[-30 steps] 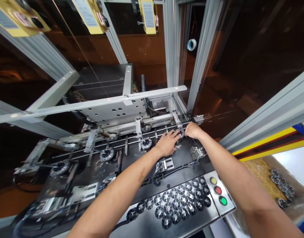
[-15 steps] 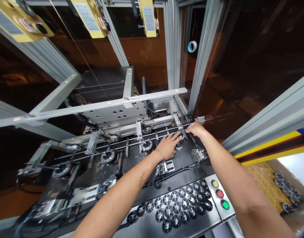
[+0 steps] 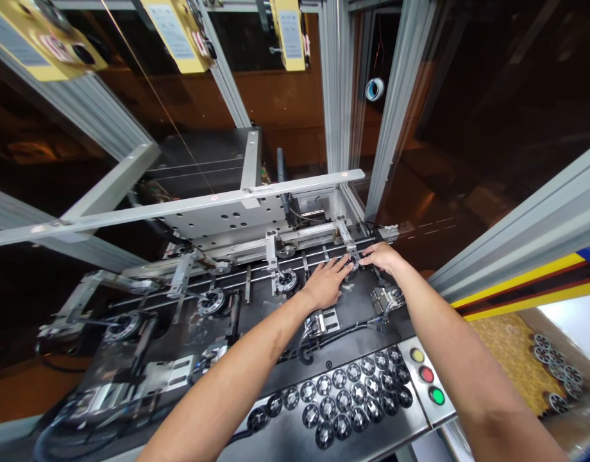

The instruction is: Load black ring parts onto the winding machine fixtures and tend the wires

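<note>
At the rightmost station of the machine, a round dark part (image 3: pixel 354 262) sits under a metal arm. My left hand (image 3: pixel 326 282) lies over the plate just left of it, fingers spread, fingertips at the part's edge. My right hand (image 3: pixel 380 255) is on the other side, thumb and fingers curled together near the part; what is between them, if anything, is too small to tell. Further left, similar round parts sit at the other stations, one (image 3: pixel 286 280) beside my left wrist, another (image 3: pixel 211 302) and one more (image 3: pixel 122 327) beyond.
Several round black parts (image 3: pixel 343 400) stand in rows on the front metal ledge. Yellow, red and green buttons (image 3: pixel 437 396) sit to their right. A long metal bar (image 3: pixel 179 208) crosses above the machine. More round parts (image 3: pixel 557 364) lie in a box at the right.
My right hand has moved slightly down and left, closer to the round part. My left hand has stayed almost in place.
</note>
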`<state>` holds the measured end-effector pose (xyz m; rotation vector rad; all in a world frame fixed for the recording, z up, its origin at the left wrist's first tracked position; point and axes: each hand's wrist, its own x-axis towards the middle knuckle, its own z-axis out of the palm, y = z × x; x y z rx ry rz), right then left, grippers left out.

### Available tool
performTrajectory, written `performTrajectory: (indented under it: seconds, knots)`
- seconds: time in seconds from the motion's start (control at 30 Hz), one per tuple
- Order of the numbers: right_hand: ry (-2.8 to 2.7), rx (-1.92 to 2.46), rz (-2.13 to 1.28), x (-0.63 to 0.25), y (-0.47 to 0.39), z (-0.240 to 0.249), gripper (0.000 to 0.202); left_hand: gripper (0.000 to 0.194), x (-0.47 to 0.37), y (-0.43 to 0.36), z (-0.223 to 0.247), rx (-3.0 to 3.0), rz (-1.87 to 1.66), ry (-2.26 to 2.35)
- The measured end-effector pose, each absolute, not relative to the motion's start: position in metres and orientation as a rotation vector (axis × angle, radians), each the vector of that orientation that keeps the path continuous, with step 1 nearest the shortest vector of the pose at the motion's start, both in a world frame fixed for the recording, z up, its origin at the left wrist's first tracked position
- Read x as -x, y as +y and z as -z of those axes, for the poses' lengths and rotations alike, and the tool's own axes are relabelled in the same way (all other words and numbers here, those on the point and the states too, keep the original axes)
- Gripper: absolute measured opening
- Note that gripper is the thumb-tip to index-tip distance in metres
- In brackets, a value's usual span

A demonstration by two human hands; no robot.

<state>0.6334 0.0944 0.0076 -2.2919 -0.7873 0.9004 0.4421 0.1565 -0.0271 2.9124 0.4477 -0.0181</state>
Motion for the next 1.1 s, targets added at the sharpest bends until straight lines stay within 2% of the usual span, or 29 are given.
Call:
performTrajectory:
  seconds: [0.53, 0.7, 0.83, 0.9, 0.97, 1.07, 1.1]
  knots:
    - [-0.812, 2.318, -0.890, -0.638, 0.099, -0.001, 0.026, 0.087, -0.442, 0.151, 0.021, -2.912, 0.070, 0.466]
    - [-0.924, 2.287, -0.414, -0.629, 0.074, -0.041, 0.040, 0.093, -0.446, 0.153, 0.018, -2.883, 0.135, 0.456]
    - [-1.094, 2.038, 0.027, -0.579, -0.020, -0.061, 0.029, 0.088, -0.435, 0.161, -0.002, -2.791, 0.125, 0.419]
    - [-1.086, 1.954, 0.266, -0.549, -0.086, -0.037, 0.028, 0.077, -0.408, 0.154, -0.022, -2.752, -0.023, 0.491]
    - [-1.183, 1.953, 0.528, -0.526, -0.151, 0.009, 0.025, 0.059, -0.361, 0.134, -0.042, -2.704, -0.243, 0.589]
    - [-1.226, 2.147, 0.492, -0.509, -0.214, 0.087, 0.043, 0.036, -0.273, 0.077, -0.049, -2.425, -0.727, 0.445]
    - [-1.114, 2.276, 0.452, -0.505, -0.224, 0.107, 0.054, 0.035, -0.245, 0.055, -0.044, -2.341, -0.749, 0.408]
